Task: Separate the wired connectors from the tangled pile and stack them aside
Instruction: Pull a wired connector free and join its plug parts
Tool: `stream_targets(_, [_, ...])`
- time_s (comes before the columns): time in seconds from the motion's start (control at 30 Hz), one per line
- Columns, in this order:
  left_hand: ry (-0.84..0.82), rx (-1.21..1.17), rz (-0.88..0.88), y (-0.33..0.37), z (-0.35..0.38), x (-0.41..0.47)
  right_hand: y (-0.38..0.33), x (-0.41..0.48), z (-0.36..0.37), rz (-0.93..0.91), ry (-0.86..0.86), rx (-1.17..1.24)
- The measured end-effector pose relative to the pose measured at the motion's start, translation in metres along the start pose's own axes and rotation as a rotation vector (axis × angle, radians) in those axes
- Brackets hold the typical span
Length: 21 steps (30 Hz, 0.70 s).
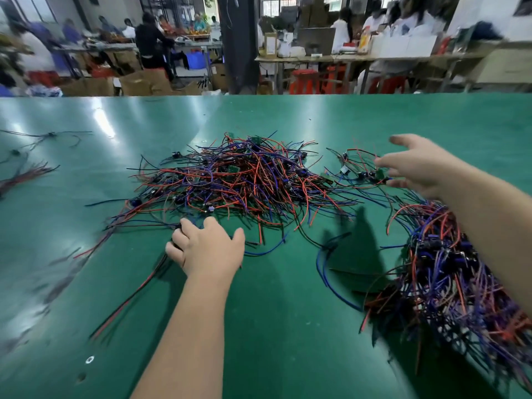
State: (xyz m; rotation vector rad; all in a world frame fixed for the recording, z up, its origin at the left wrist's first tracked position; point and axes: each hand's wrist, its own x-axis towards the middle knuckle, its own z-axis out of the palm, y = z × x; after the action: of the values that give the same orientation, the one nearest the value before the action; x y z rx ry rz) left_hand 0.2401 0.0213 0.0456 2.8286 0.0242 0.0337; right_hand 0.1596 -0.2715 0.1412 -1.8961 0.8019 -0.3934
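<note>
While the tangled pile (250, 180) sits mid-surface (288, 326), the left hand (205, 246) curls down onto wires at its near side; real pinch or not, cannot tell. Right hand (417, 168) is spread wide, holding nothing, over a small loose bunch (357, 168) toward the right edge. Sorted stack (454, 283) lies along the right edge. Risk: a pull drags snagged neighbours along, or the right forearm sweeps the stack back into the mess.

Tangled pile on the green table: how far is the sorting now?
Partly done. A sorted stack lies at right. The left hand grips wires at the tangled pile near edge; the right hand reaches open over loose connectors. Most of that pile is left to sort.
</note>
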Motion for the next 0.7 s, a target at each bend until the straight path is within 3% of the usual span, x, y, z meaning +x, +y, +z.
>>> stream_targets(0.27, [0.123, -0.342, -0.057, -0.014, -0.01, 0.015, 0.014, -0.069, 0.019, -0.102, -0.124, 0.219])
stream_targets(0.53, [0.313, -0.695, 0.134, -0.01, -0.012, 0.01, 0.041, -0.137, 0.045, -0.205, -0.079, 0.357])
stream_targets(0.63, [0.372, -1.057, 0.181, 0.001, -0.022, 0.005, 0.045, -0.147, 0.059, -0.234, -0.046, 0.291])
stream_targets(0.7, [0.267, -1.465, 0.175, 0.012, -0.03, -0.003, 0.043, -0.154, 0.064, -0.254, -0.095, 0.348])
